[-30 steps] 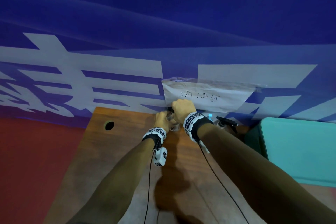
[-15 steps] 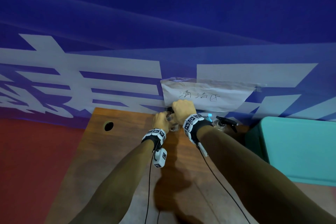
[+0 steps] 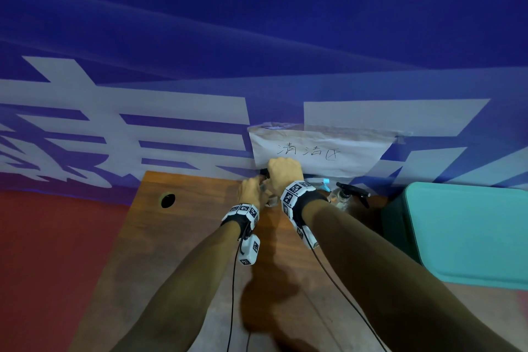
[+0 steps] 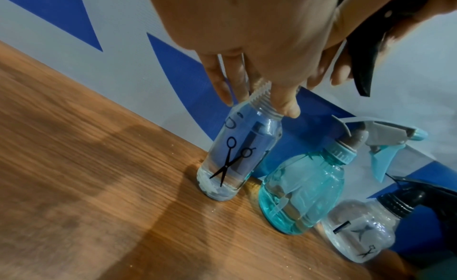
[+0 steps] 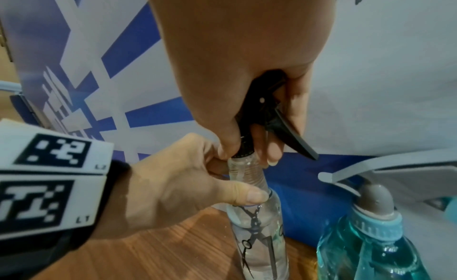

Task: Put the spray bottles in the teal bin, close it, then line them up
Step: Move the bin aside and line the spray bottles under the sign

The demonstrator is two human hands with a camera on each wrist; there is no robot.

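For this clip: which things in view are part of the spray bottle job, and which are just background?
Part of the job:
- clear bottle with scissors print, neck held by left hand
- its black spray head, gripped by right hand
- teal bottle
- round clear bottle with black cap
- teal bin, lid closed

Just there:
- handwritten paper sign
- wooden table
- blue banner

The clear bottle (image 4: 237, 159) bears black scissors prints under a black sprayer (image 5: 269, 116). The middle bottle (image 4: 301, 192) is teal. The bin (image 3: 468, 234) is teal, the table (image 3: 177, 251) brown woodgrain.
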